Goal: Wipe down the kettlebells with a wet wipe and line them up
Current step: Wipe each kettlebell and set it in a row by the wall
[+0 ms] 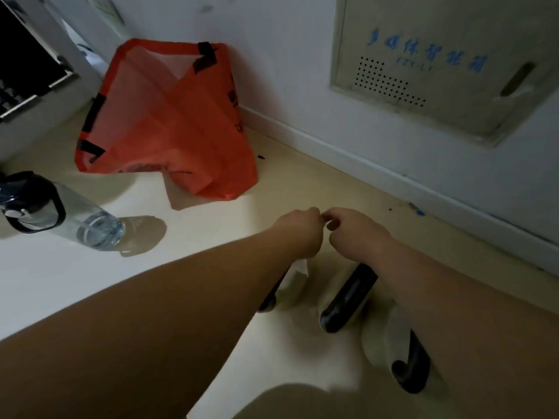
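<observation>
The kettlebells are judged heavy and rigid, with pale bodies and smooth black handles. They are best taken by the handle loop, which may turn slick once wetted. The wet wipe is soft, limp and light.

On the floor, one kettlebell stands just nearer than the hands. A second lies near right, beside the right forearm. What appears to be a third is largely hidden under the left forearm.

The left hand has its fingers curled, the wipe hanging beneath it. The right hand is curled, its tips meeting the left; whether it pinches the wipe cannot be told. Neither hand touches a kettlebell.
</observation>
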The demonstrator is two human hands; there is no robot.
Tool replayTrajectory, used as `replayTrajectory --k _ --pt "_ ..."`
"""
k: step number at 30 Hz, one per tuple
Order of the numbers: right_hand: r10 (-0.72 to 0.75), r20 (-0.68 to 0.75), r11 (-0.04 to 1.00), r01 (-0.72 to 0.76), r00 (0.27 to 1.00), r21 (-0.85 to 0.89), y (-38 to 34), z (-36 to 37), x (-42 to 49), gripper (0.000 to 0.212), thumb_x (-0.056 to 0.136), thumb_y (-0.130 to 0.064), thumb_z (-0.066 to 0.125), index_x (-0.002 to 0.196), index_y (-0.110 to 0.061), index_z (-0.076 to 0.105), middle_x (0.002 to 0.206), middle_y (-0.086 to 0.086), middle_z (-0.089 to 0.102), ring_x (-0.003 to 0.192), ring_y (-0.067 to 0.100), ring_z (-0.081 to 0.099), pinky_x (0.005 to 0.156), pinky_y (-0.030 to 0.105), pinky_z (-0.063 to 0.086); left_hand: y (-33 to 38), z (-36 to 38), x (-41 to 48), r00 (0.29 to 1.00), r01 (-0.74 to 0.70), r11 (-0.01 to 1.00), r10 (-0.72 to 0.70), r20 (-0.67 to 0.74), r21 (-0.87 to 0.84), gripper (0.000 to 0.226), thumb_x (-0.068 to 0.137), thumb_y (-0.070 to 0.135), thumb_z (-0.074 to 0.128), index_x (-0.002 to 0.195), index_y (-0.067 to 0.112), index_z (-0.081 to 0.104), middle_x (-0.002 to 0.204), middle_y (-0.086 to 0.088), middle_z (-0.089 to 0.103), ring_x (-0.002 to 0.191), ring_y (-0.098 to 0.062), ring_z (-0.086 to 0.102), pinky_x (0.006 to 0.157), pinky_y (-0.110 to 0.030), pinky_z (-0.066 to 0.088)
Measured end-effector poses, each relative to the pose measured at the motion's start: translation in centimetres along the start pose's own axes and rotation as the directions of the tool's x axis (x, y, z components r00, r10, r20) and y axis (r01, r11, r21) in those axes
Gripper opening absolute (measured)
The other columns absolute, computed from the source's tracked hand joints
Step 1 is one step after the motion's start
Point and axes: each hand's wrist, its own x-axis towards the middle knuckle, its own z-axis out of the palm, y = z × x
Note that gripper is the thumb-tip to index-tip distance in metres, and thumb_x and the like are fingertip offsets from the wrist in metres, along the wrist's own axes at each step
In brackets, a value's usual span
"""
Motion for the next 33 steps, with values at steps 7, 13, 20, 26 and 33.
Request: replayTrajectory --k 7,13,20,26,33 --pt "0.020 -0.117 0.994 -0.033 0.993 -0.108 1.1 1.0 0.7 0.048 0.096 -0.022 0.054 0.144 -0.025 0.048 0.128 0.001 0.065 0.108 0.024 0.061 0.082 0.036 0.048 2.3 0.0 1.9 1.000 0.009 0.961 -0.008 -0.003 0.278 0.032 0.099 0.012 0.048 0.130 0.011 0.057 0.121 -0.010 0.061 0.108 -0.028 0.062 0.081 -0.035 0.049" --pt "-0.037 -0.087 0.998 0.032 0.996 -0.057 1.1 0.7 0.4 0.041 0.104 -0.043 0.042 0.144 -0.035 0.048 0.142 -0.002 0.059 0.122 0.023 0.058 0.096 0.041 0.049 -1.1 2.2 -1.9 0.987 -0.044 0.972 0.006 -0.163 -0.232 0.042 0.103 0.023 0.046 0.144 0.022 0.037 0.114 -0.011 0.059 0.091 -0.027 0.061 0.071 -0.036 0.048" --pt "-0.176 0.020 0.971 0.171 0.984 0.166 -1.7 1.8 -0.5 0.049 0.108 -0.049 0.031 0.153 -0.033 0.040 0.156 -0.002 0.045 0.140 0.020 0.044 0.110 0.035 0.037 -5.1 11.1 -13.1 0.891 -0.119 0.877 -0.113 -0.440 -0.465 0.058 0.107 0.035 0.034 0.151 0.045 -0.003 0.131 0.004 0.046 0.109 -0.012 0.048 0.094 -0.029 0.048" --pt "-0.111 0.147 0.983 0.087 0.983 0.162 -2.3 3.1 0.4 0.052 0.106 -0.057 0.022 0.152 -0.033 0.025 0.158 0.001 0.029 0.134 0.028 0.045 0.113 0.045 0.036 -4.4 9.2 -12.0 0.893 -0.021 0.859 -0.214 -0.396 -0.512 0.035 0.106 0.045 0.031 0.137 0.031 0.039 0.124 0.006 0.058 0.101 -0.009 0.056 0.091 -0.028 0.052" --pt "-0.009 0.220 0.973 -0.042 0.976 0.226 -2.8 3.7 2.1 0.058 0.104 -0.059 0.023 0.156 -0.032 0.015 0.162 -0.002 0.014 0.144 0.030 0.034 0.121 0.050 0.026 -6.1 2.7 -5.7 0.986 0.048 0.530 0.108 0.124 -0.846 0.041 0.101 0.050 0.050 0.116 0.015 0.064 0.108 -0.008 0.071 0.098 -0.023 0.070 0.092 -0.042 0.059"
